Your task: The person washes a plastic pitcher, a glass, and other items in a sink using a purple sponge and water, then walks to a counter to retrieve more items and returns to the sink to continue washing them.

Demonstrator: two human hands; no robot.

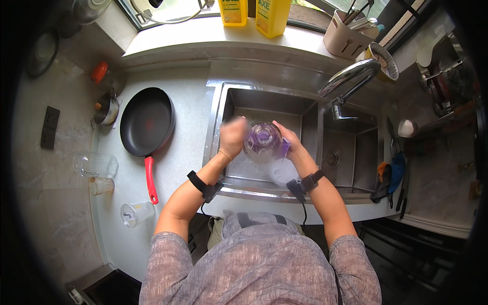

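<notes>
Over the left basin of the steel sink (236, 183) I see a clear, purple-tinted rounded vessel (264, 143), perhaps a glass jug or jar. My right hand (291, 141) holds it at its right side, and a small purple piece shows beside the palm. My left hand (233, 135) is curled at the vessel's left side and partly blurred; what its fingers hold cannot be made out. A round whitish translucent lid or dish (283, 171) lies low in the basin, below the vessel, partly hidden by it.
A black frying pan (146, 122) with a red handle lies left of the sink, near a clear cup (136, 214) and a glass pitcher (97, 164). The chrome faucet (349, 78) arches at the right basin. Yellow bottles (271, 17) and a utensil holder (345, 36) stand on the sill.
</notes>
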